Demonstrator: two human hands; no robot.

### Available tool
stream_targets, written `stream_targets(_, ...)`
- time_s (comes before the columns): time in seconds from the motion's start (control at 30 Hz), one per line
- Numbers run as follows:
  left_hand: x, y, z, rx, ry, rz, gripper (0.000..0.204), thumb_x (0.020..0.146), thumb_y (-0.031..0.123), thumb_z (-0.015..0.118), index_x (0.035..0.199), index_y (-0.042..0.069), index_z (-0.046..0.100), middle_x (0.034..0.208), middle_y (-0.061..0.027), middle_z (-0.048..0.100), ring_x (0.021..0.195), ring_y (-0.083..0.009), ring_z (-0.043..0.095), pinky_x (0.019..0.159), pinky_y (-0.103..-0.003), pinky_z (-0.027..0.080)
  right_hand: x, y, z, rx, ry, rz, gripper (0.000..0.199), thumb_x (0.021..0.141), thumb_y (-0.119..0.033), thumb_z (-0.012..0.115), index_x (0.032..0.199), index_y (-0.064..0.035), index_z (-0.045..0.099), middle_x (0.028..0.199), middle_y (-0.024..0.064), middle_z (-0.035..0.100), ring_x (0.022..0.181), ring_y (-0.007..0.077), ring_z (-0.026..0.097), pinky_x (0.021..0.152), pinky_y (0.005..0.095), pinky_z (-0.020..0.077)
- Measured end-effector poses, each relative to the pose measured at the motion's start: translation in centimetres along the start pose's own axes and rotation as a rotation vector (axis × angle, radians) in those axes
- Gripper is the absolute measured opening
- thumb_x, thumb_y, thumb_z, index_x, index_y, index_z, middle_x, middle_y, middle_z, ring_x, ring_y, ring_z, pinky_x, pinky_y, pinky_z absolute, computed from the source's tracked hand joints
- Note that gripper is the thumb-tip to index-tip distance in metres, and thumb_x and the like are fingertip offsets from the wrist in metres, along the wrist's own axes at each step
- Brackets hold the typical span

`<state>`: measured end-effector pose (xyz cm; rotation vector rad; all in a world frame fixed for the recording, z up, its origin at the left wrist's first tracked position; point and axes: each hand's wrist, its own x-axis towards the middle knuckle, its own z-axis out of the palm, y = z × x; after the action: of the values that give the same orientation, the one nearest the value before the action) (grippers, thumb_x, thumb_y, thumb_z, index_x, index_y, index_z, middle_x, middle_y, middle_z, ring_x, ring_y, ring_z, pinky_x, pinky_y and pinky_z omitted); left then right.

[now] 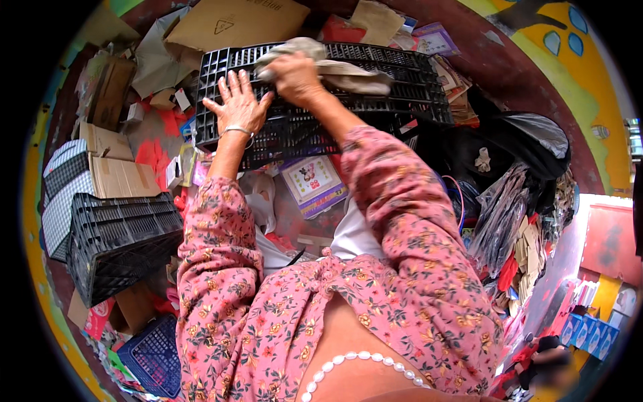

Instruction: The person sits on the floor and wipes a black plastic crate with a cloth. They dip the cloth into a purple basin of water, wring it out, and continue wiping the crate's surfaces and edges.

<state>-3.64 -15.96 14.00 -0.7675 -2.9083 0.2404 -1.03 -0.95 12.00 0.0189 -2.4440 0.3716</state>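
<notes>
A black plastic lattice crate (395,63) lies in front of me, its slatted panels facing up. My left hand (240,107) rests on its left part with fingers spread; a bracelet circles that wrist. Bunched in my right hand (293,77) is a greyish-beige cloth (355,77), pressed against the crate's upper middle. One end of the cloth trails to the right over the slats. My right fingers are wrapped round it and slightly blurred.
Another black crate (120,231) stands at the left, near cardboard boxes (120,175) and a blue basket (155,358). A purple-edged picture box (311,182) lies below the crate. Large cardboard (234,23) lies beyond it. Black bags (516,144) and plastic wrapping (499,214) crowd the right.
</notes>
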Motion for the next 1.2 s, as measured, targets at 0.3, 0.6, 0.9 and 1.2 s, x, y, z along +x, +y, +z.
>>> stream_targets(0.3, 0.2, -0.2, 0.4, 0.009, 0.011, -0.025, 0.081, 0.084, 0.064, 0.027, 0.140, 0.007, 0.017, 0.147, -0.0093, 0.012, 0.136, -0.0261, 0.008, 0.096, -0.068, 0.009, -3.4, 11.8, -8.1, -0.492, -0.344, 0.042, 0.025, 0.074, -0.014, 0.057, 0.091, -0.0304, 0.066, 0.102, -0.0085, 0.060, 0.090, 0.0195, 0.056, 0.072, 0.0342, 0.0509)
stream_targets(0.6, -1.7, -7.5, 2.3, -0.260, 0.395, -0.058, 0.064, 0.088, 0.040, 0.042, 0.140, 0.012, 0.017, 0.145, -0.0109, 0.017, 0.135, -0.0243, 0.015, 0.100, -0.062, 0.012, -10.7, 18.4, -14.8, -0.347, -0.023, 0.731, 0.031, 0.071, -0.013, 0.051, 0.096, -0.0225, 0.066, 0.099, 0.0076, 0.063, 0.093, 0.0306, 0.057, 0.078, 0.0378, 0.0453)
stream_targets(0.9, -1.9, -8.2, 1.0, -0.670, 0.053, -0.423, 0.048, 0.089, 0.034, 0.031, 0.130, 0.010, 0.036, 0.113, -0.0265, 0.052, 0.099, -0.0426, 0.053, 0.085, -0.048, 0.041, -0.6, 0.4, -2.7, 0.481, 0.063, 0.327, 0.027, 0.064, -0.011, 0.046, 0.082, -0.0103, 0.065, 0.081, 0.0139, 0.063, 0.077, 0.0314, 0.060, 0.072, 0.0406, 0.0467)
stream_targets(1.2, -3.0, -7.7, 0.2, -0.652, 0.032, -0.460, 0.041, 0.089, 0.038, 0.033, 0.121, 0.015, 0.042, 0.095, -0.0231, 0.060, 0.089, -0.0431, 0.056, 0.076, -0.050, 0.043, 4.7, -11.6, 3.5, 0.160, 0.007, -0.193, 0.015, 0.072, -0.017, 0.056, 0.084, -0.0171, 0.065, 0.091, 0.0057, 0.060, 0.088, 0.0288, 0.056, 0.067, 0.0381, 0.0500)
